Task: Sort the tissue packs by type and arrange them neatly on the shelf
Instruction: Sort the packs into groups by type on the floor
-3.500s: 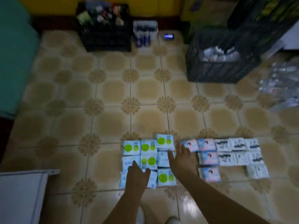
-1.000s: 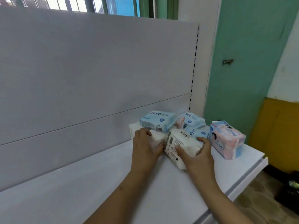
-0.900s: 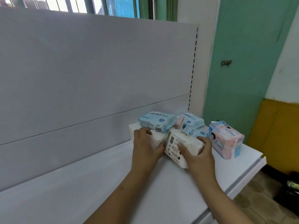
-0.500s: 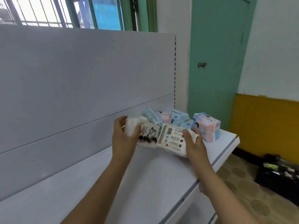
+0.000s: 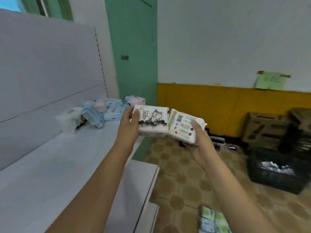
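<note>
My left hand (image 5: pixel 128 125) grips a white tissue pack with a black cat drawing (image 5: pixel 153 120), held in the air past the shelf's right end. My right hand (image 5: pixel 197 143) grips a second white pack (image 5: pixel 184 126), its label side up, right beside the first. On the white shelf (image 5: pixel 55 165), at its far end, lies a loose heap of light-blue packs (image 5: pixel 94 116), a pink-and-blue pack (image 5: pixel 135 100) and a white pack (image 5: pixel 69 118). Green-dotted packs (image 5: pixel 212 221) lie on the floor at the bottom edge.
A lower white shelf board (image 5: pixel 144 180) juts out below my arms. A green door (image 5: pixel 134 52) stands behind the shelf end. A black crate (image 5: pixel 276 172) and cardboard boxes (image 5: pixel 264 126) stand on the patterned tile floor at the right.
Both hands have lifted the two white packs off the shelf and carried them right, beyond its end. My view has swung right toward the floor and the yellow wall.
</note>
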